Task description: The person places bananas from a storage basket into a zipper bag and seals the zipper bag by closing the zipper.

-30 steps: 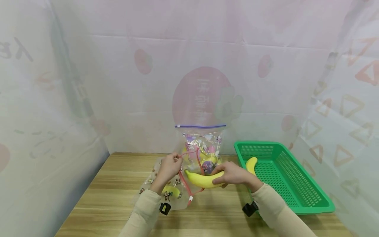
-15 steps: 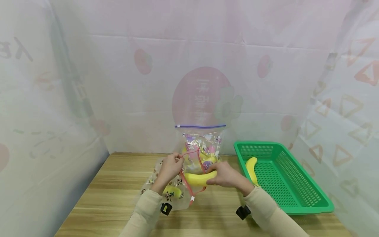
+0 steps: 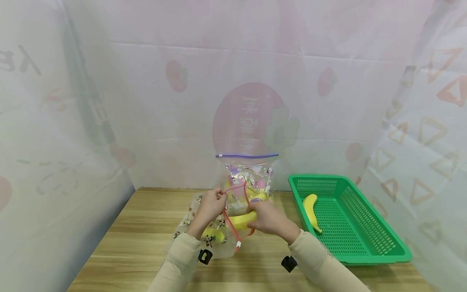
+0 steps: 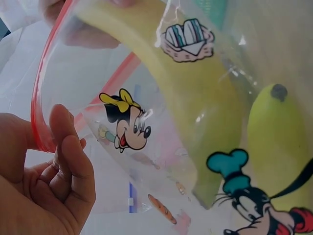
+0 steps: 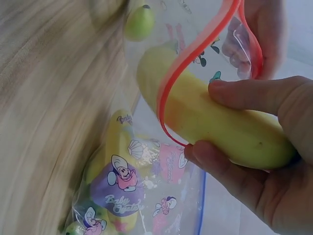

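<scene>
My left hand (image 3: 208, 209) pinches the red zip edge (image 4: 44, 93) of a clear, cartoon-printed zip bag (image 3: 189, 219) and keeps its mouth apart. With thumb and fingers, my right hand (image 3: 270, 219) grips a yellow banana (image 5: 205, 112) near one end. The banana's other end reaches through the red-edged mouth into the bag. Deeper inside lies a yellow-green fruit (image 4: 274, 127) with a dark tip, partly behind the printed figures. Beyond the hands, a second zip bag (image 3: 255, 174) with a purple zip holds several yellow and green fruits.
A green plastic basket (image 3: 381, 215) stands at the right of the wooden table (image 3: 127, 239), with one banana (image 3: 309, 209) along its left side. White printed sheets (image 3: 182, 113) hang behind and at both sides. A black wrist camera (image 3: 289, 263) shows below the right sleeve.
My right hand has moved left, carrying the banana from across the bag's mouth into it. The left hand stays at the red edge, nearly still.
</scene>
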Tool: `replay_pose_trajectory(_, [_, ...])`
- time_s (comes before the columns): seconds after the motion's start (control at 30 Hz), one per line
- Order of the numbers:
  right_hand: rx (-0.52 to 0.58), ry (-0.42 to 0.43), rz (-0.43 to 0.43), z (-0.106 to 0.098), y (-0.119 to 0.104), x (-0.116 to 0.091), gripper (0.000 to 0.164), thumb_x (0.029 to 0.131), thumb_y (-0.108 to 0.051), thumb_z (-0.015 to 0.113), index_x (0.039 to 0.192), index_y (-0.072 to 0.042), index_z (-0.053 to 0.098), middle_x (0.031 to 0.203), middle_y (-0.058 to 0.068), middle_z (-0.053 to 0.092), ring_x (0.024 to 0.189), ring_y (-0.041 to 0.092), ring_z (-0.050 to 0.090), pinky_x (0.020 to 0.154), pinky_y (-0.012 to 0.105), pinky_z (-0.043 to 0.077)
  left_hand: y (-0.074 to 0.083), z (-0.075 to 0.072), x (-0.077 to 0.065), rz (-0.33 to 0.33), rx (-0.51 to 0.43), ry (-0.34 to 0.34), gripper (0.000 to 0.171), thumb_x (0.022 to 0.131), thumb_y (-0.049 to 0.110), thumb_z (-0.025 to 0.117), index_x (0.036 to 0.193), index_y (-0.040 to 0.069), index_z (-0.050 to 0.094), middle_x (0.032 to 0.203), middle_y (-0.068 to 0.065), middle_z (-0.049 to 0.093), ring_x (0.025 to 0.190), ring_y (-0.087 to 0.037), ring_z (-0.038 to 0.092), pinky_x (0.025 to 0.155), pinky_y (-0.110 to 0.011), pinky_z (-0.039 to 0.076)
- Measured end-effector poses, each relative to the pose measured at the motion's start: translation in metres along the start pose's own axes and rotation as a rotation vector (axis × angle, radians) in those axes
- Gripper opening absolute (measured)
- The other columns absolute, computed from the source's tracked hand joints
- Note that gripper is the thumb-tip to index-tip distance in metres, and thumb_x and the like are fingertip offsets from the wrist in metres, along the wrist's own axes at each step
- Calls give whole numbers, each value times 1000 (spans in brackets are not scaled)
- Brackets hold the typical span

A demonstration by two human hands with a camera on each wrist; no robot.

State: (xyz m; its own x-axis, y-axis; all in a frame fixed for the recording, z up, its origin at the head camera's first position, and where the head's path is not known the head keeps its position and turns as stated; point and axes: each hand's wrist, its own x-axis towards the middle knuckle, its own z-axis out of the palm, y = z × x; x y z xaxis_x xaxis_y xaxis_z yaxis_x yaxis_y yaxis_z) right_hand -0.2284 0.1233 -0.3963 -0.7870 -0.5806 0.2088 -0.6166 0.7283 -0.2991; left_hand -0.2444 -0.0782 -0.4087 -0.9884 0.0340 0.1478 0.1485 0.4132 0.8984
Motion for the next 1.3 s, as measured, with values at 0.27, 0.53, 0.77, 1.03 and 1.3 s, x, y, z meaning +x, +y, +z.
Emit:
replay_pose_trajectory(0.27, [-57,-4,-30,10,-6,7,26,71,-21,81,89,-8,67,83,1,66,71,12,59,61,27,49,0,1,1,-4,-23,-9,16,96,17,50,91,5,59,60,-5,58,43,-12,44,38,-21,34])
replay_pose_trajectory(0.53, [44,-95,-29,21,-4,13,25,76,-14,76,98,-6,66,88,2,67,74,11,58,63,25,48,3,2,3,7,-35,1,15,96,16,50,91,5,60,61,-5,60,46,-14,50,42,-21,40])
replay_pose_trajectory(0.77, [106,-116,-37,31,-2,16,24,80,-15,75,101,-6,66,85,-2,66,72,8,58,65,24,48,8,3,6,22,-17,4,15,96,14,49,91,4,59,60,-5,59,46,-14,50,43,-22,41])
replay_pose_trajectory(1.03, [133,-160,-38,40,1,26,26,82,-18,72,107,-15,70,90,-6,68,70,5,55,66,22,46,11,0,4,27,-6,14,16,97,14,48,91,4,59,62,-4,59,48,-15,51,43,-23,42])
replay_pose_trajectory(1.3, [157,-231,-29,43,0,32,12,84,-12,67,95,-13,68,73,-9,59,59,6,47,56,22,40,12,-1,5,18,16,13,19,99,19,44,93,6,58,63,-3,60,46,-12,46,41,-20,36])
